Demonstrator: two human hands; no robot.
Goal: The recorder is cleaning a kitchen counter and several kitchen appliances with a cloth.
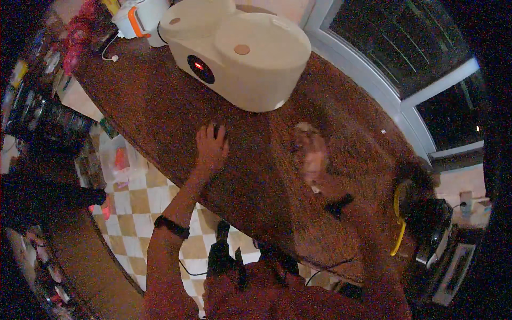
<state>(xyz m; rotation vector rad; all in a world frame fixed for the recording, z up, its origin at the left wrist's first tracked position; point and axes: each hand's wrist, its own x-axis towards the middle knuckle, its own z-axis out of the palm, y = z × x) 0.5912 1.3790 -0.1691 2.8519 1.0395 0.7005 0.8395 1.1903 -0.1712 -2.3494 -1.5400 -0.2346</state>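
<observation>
My left hand point(212, 146) rests palm down on the brown countertop point(248, 172), its fingers slightly apart and nothing visible in it. To its right, my right hand point(314, 158) is blurred over the counter; whether it holds anything cannot be told. A dark band circles each forearm or wrist. Beyond both hands stands a large cream-coloured appliance point(260, 76) with two rounded lids and a round dark panel showing a red light. Neither hand touches it.
A white container with an orange handle point(138, 24) and a short white cable point(106, 52) lie at the upper left. A window frame point(360, 56) borders the counter. A yellow curved object point(398, 236) and a dark appliance point(434, 224) are at the right. Checkered floor point(136, 204) shows below.
</observation>
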